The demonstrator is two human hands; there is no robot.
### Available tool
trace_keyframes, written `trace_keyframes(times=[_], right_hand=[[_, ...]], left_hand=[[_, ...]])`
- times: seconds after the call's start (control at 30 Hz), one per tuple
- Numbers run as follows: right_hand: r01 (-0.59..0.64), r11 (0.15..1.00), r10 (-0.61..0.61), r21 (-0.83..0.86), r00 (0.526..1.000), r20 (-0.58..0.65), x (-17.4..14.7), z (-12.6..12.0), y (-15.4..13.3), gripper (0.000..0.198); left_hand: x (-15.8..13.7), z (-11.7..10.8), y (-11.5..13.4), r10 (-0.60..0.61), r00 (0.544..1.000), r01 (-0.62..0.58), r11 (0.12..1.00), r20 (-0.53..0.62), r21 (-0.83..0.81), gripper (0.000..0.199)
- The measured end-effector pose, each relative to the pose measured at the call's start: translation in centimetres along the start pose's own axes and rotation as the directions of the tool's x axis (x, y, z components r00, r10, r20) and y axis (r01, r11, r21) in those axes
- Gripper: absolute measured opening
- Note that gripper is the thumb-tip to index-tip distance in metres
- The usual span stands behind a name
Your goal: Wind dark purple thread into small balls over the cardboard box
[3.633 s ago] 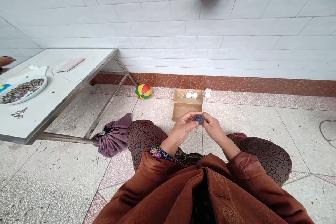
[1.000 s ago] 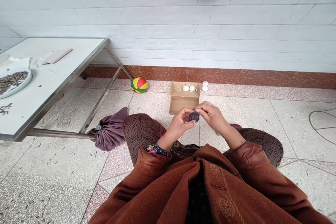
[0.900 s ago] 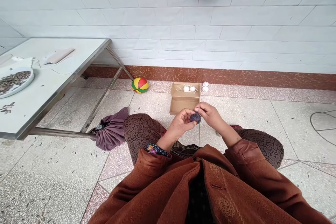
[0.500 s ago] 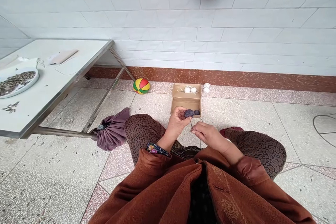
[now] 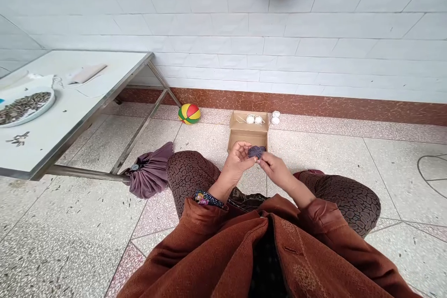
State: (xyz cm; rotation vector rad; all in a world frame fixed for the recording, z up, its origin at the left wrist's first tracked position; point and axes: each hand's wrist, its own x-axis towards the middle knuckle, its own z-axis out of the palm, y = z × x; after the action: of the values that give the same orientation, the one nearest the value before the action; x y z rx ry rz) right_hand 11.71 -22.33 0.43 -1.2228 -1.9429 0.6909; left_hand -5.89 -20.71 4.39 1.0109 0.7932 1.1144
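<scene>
A small ball of dark grey-blue yarn is held up over the near edge of an open cardboard box. My left hand grips the ball from its left side, thumb below and fingers curled behind. My right hand is closed at the ball's right edge, its thumb and fingers pinched on the yarn there. The strand itself is too small to make out. Two white yarn balls lie on the flap at the back of the box, and further white balls sit on the floor just right of it.
At the left stands a metal-framed table with a white tray of seed-like pieces on it. A purple cloth bag hangs by its lower rail. A coloured ball rests near the wall. A wire frame is at the right.
My right hand has moved up and left, from pulling a strand below the ball to touching the ball. The dark ball beside it in the box is now hidden.
</scene>
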Motion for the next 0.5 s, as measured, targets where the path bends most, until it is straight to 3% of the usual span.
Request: trace_keyframes(times=[0.13, 0.23, 0.37, 0.5], right_hand=[[0.089, 0.996, -0.087, -0.007, 0.986, 0.142, -2.1, 1.0, -1.4, 0.028], [0.153, 0.988, -0.15, -0.007, 0.975, 0.165, -2.0, -0.4, -3.1, 0.026], [0.166, 0.986, -0.166, 0.011, 0.985, 0.046, 0.4, -3.6, -4.8, 0.024], [0.092, 0.996, -0.091, 0.007, 0.992, -0.089, 3.4, -5.1, -4.1, 0.02]], left_hand=[[0.7, -0.7, -1.1, 0.008, 0.988, 0.002, 0.998, -0.155, 0.064, 0.046], [0.9, -1.1, -1.5, 0.003, 0.987, 0.019, 0.991, -0.161, 0.134, 0.044], [0.5, -1.0, -1.3, -0.042, 0.996, 0.053, 0.99, -0.084, 0.129, 0.043], [-0.4, -0.2, -0.3, -0.095, 0.993, 0.088, 0.99, 0.063, 0.108, 0.04]])
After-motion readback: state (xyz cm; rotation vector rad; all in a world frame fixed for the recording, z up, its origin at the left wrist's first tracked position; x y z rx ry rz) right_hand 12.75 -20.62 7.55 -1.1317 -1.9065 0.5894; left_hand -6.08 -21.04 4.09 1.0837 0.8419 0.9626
